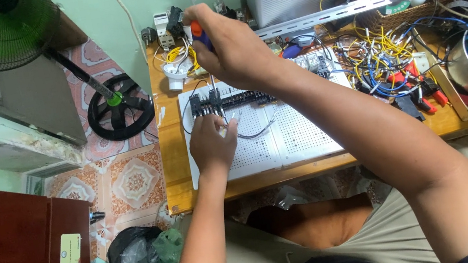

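Two hands are busy over a white perforated board point(286, 135) on the wooden bench point(178, 160). The right hand point(232, 48) is clenched around a screwdriver with an orange and blue handle point(199, 33), its shaft pointing down at a row of black terminal blocks point(228, 99) mounted along the board's upper edge. The left hand point(211, 145) rests on the board just below that row, fingertips pinching a thin grey wire point(253, 131) that curves away to the right. The likeliest trouble, in my judgement, is the driver tip slipping off a small screw and jabbing the fingers steadying the wire so near it. The wire could also pull free if the pinch eases. A tangle of yellow and blue wires point(377, 55) and red-handled pliers point(412, 87) lie near the right forearm, and could snag.
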